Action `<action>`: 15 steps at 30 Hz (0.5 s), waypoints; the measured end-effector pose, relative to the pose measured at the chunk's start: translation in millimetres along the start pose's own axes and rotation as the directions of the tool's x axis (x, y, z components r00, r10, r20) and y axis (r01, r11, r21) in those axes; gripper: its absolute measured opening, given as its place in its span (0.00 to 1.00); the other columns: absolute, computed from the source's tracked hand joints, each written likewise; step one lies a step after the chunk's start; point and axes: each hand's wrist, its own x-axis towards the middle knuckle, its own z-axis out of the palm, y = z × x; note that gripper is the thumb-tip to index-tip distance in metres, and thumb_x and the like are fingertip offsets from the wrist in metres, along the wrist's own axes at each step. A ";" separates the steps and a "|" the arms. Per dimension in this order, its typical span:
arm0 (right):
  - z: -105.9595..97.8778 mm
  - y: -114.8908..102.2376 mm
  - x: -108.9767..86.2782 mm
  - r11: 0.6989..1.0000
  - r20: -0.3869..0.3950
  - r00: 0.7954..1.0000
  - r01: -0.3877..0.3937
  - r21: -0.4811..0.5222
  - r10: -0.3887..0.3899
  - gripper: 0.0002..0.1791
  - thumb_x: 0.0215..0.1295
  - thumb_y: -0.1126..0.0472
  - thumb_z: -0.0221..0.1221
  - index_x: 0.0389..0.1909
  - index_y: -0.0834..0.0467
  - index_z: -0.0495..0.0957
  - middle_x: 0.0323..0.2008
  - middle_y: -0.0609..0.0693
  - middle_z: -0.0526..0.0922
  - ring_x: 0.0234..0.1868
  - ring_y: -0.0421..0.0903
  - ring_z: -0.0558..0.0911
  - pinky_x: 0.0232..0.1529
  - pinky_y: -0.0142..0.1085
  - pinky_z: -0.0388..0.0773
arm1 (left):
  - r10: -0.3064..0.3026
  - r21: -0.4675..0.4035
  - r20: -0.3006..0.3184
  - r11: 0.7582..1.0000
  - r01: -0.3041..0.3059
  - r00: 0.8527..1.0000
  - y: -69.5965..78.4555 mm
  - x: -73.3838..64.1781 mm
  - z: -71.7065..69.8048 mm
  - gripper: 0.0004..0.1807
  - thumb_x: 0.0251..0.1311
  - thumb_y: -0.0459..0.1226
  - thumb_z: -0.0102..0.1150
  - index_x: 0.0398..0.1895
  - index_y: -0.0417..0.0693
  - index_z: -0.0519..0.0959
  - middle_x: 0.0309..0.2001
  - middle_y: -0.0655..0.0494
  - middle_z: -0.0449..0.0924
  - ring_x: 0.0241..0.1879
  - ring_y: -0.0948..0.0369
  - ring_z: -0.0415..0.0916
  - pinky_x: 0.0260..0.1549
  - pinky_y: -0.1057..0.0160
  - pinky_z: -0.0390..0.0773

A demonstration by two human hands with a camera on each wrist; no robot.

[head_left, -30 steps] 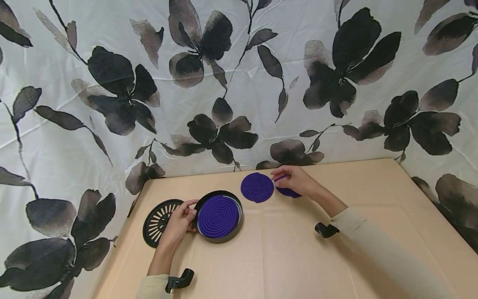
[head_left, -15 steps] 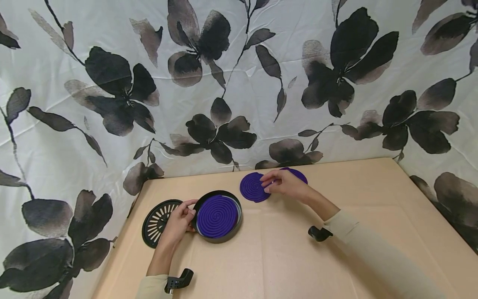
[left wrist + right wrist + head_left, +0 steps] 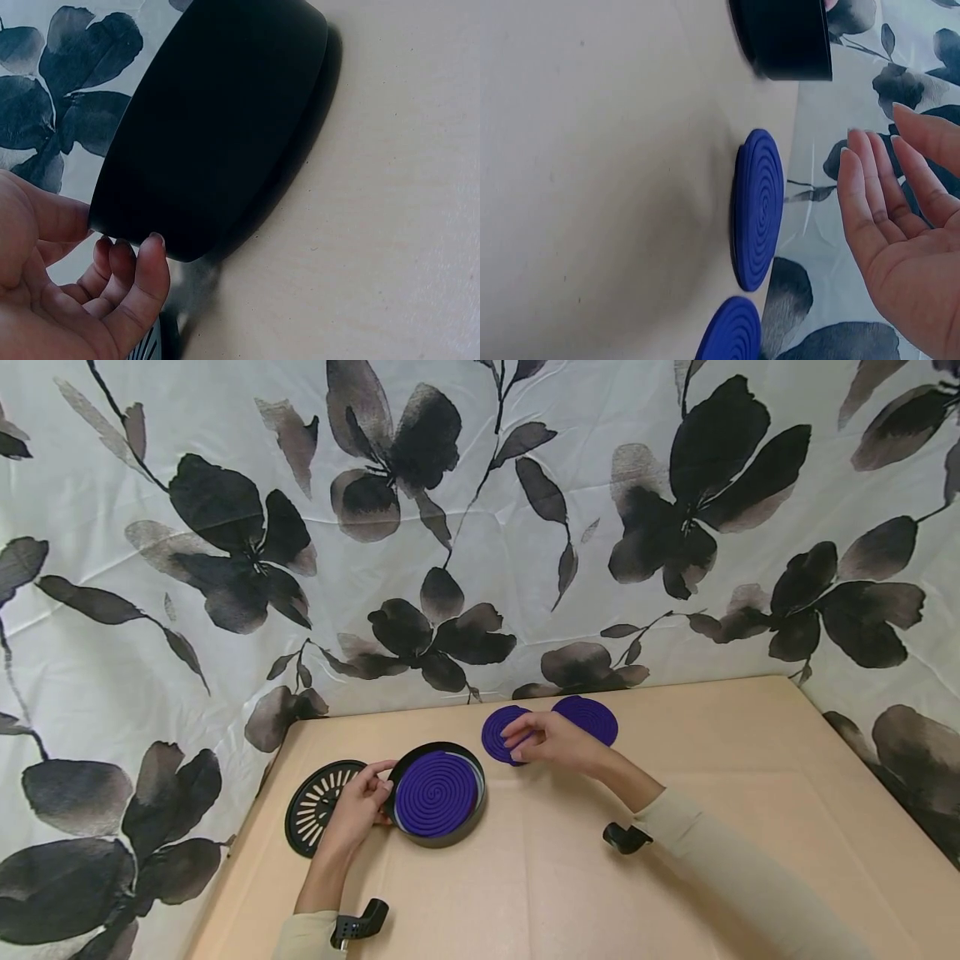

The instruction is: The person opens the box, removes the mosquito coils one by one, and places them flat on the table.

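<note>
A purple mosquito coil lies inside the round black tin. My left hand grips the left side of the tin; in the left wrist view, thumb and fingertips meet the edge of its dark wall. My right hand, fingers loosely bent and holding nothing, hovers over a second purple coil, partly hiding it. Another coil lies to its right, behind the hand. In the right wrist view, the nearer-to-tin coil looks layered, like a stack; the other coil is cut off.
A black slotted round lid lies left of the tin, partly behind my left hand. The light wooden table ends at a white floral cloth hanging behind it. Both wrists wear black camera mounts.
My right hand has let go of the right-hand coil, which now lies flat, and has drifted left and slightly down over the middle coil. The left hand and tin have stayed put.
</note>
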 end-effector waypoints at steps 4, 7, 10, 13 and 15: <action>4.8 -0.5 3.2 1.000 0.027 0.999 0.021 0.008 -0.022 0.20 0.65 0.73 0.64 0.57 0.70 0.77 0.52 0.69 0.82 0.52 0.61 0.84 0.52 0.34 0.83 | 0.013 0.007 0.000 1.000 -0.013 1.000 2.2 -1.6 0.9 0.21 0.75 0.31 0.50 0.69 0.46 0.72 0.37 0.52 0.66 0.30 0.56 0.73 0.23 0.60 0.83; 7.9 -0.7 5.5 0.999 0.049 0.998 0.038 0.025 -0.039 0.19 0.65 0.75 0.63 0.57 0.71 0.77 0.53 0.69 0.82 0.52 0.63 0.84 0.51 0.35 0.83 | 0.020 0.006 -0.006 1.000 -0.020 1.000 3.8 -2.8 2.2 0.21 0.75 0.30 0.50 0.68 0.47 0.73 0.37 0.51 0.66 0.29 0.57 0.72 0.23 0.61 0.83; 11.0 -0.8 7.6 0.998 0.076 0.996 0.051 0.038 -0.054 0.20 0.65 0.76 0.62 0.57 0.72 0.76 0.53 0.70 0.81 0.53 0.65 0.83 0.51 0.35 0.83 | 0.023 0.010 -0.012 1.000 -0.023 1.000 4.5 -3.1 3.3 0.20 0.75 0.30 0.50 0.68 0.47 0.74 0.36 0.51 0.66 0.29 0.57 0.72 0.23 0.61 0.83; 14.0 -1.6 9.5 0.997 0.102 0.992 0.067 0.045 -0.071 0.20 0.65 0.76 0.62 0.57 0.72 0.75 0.53 0.70 0.81 0.54 0.66 0.83 0.52 0.35 0.83 | 0.024 0.016 -0.017 1.000 -0.024 1.000 4.4 -2.7 4.0 0.20 0.75 0.30 0.50 0.67 0.47 0.74 0.36 0.51 0.67 0.29 0.57 0.73 0.23 0.61 0.83; 15.9 -2.4 10.9 0.996 0.114 0.990 0.078 0.053 -0.084 0.20 0.65 0.77 0.62 0.57 0.72 0.76 0.53 0.69 0.81 0.54 0.66 0.83 0.52 0.35 0.83 | 0.025 0.017 -0.020 1.000 -0.024 0.999 4.5 -2.5 4.5 0.20 0.75 0.30 0.50 0.67 0.47 0.74 0.36 0.51 0.67 0.29 0.56 0.73 0.23 0.62 0.83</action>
